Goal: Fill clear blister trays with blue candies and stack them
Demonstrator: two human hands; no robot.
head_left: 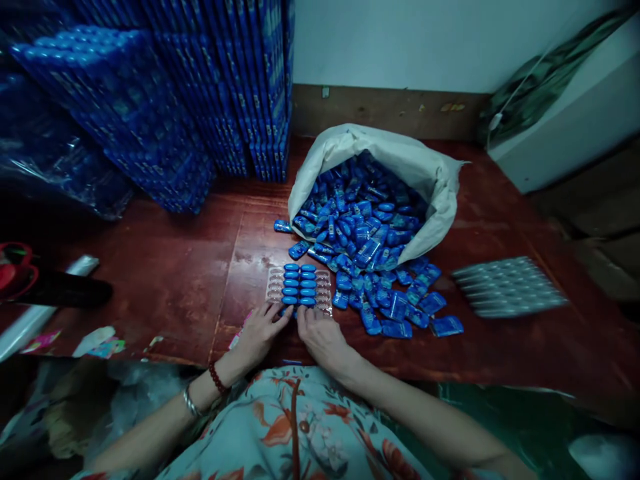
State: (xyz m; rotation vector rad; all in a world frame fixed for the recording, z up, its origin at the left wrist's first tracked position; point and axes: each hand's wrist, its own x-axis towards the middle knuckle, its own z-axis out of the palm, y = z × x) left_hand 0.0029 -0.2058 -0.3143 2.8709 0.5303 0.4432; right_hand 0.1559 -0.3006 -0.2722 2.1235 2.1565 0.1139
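While both hands meet over the near edge of the clear plastic tray with moulded pockets (273, 285), take that tray as clock centre; it lies flat on the dark red wooden desk (165, 280).

Left to right: black cylindrical bottle with a red lid (70, 291) at 9 o'clock; tall stacks of shiny blue packs (150, 120) at 10 to 11; white woven sack (443, 223) at 1, open mouth full of blue packs; loose blue glossy packets (397, 329) at 3; silvery clear ribbed plastic stack (510, 290) further out at 3.

In the tray, blue oval capsule-like pieces (291, 283) fill the two middle columns; visible outer pockets are bare. To seat pieces well, best judged: square each to its pocket, press evenly, keep the tray flat.

Left hand (259, 333), at 7 o'clock: thumb and forefinger slightly parted, tips touching a near-row blue piece; can't tell if pinched. Right hand (324, 339), at 5: fingers curled and bunched close together on the near end; whatever is under them is hidden, so can't tell if anything's held.
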